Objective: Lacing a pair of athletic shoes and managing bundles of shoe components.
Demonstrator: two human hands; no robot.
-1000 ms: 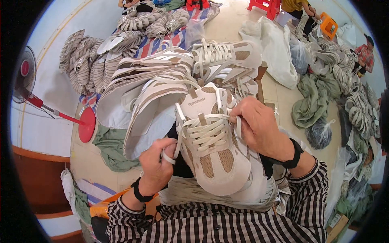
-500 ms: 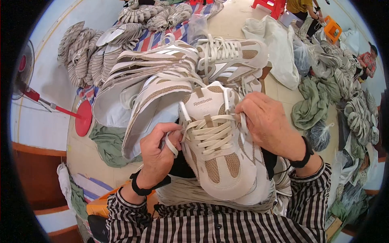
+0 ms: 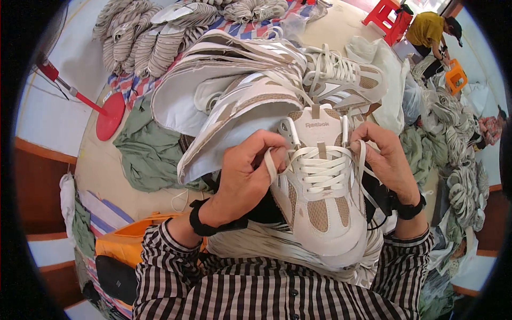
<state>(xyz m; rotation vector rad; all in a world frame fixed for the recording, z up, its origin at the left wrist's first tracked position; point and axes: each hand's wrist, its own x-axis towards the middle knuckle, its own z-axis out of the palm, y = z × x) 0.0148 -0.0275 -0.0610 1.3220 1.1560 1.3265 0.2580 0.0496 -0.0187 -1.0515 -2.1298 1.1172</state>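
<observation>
A cream and tan shoe upper (image 3: 326,237) sits in front of me, toe toward my body, with a pale flat shoelace (image 3: 324,166) crisscrossed through its eyelets. At the left eyelet row, my left hand (image 3: 248,173) pinches one end of the lace, which loops over its fingers. My right hand (image 3: 388,160) is closed on the other lace end beside the right eyelets. Just beyond lies a stack of similar uppers (image 3: 240,114), fanned out and partly unlaced-looking at their edges. Another laced upper (image 3: 346,80) rests at its right end.
Bundled uppers (image 3: 170,45) lie on a striped sheet at the far left. A red round fan base (image 3: 111,116) stands left, near green cloth (image 3: 144,146). An orange chair (image 3: 120,237) is by my left elbow. Far right, a person (image 3: 426,32) bends near an orange stool (image 3: 456,77).
The view has shifted, so the upper and stack appear farther right. My right hand has drawn lower along the eyelet side; both hands still hold the lace.
</observation>
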